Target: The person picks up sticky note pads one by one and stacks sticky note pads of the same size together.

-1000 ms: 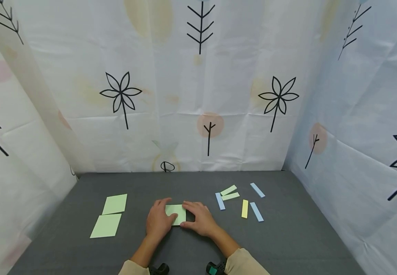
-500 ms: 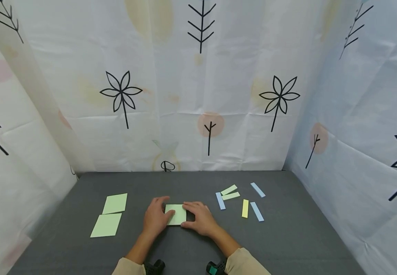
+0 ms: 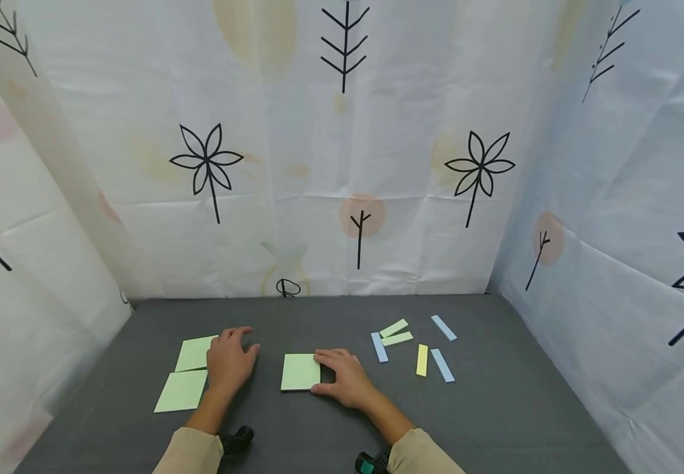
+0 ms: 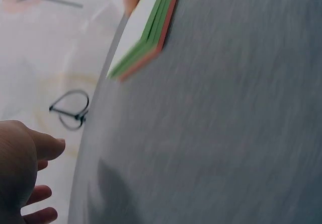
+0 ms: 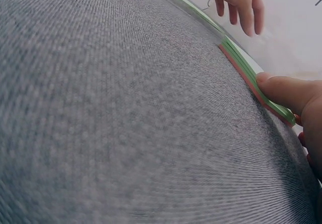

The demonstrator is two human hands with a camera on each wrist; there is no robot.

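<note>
A neat stack of pale green square boards lies on the table. In the right wrist view, the stack's side shows several green layers over a reddish bottom one. My right hand holds the stack's right side, thumb at the near edge and fingers at the far corner. My left hand is off the stack with fingers spread, and nothing is in it. It hovers beside two flat pale green squares, a far one and a near one, and partly covers their right edges.
Several narrow strips lie right of the stack: blue ones, green ones and a yellow one. A grey cloth covers the table. White patterned curtains hang at the back and both sides.
My left hand has let go of the stack's left side and moved left to the two loose green squares. My right hand has stayed on the stack, which has hardly moved.
</note>
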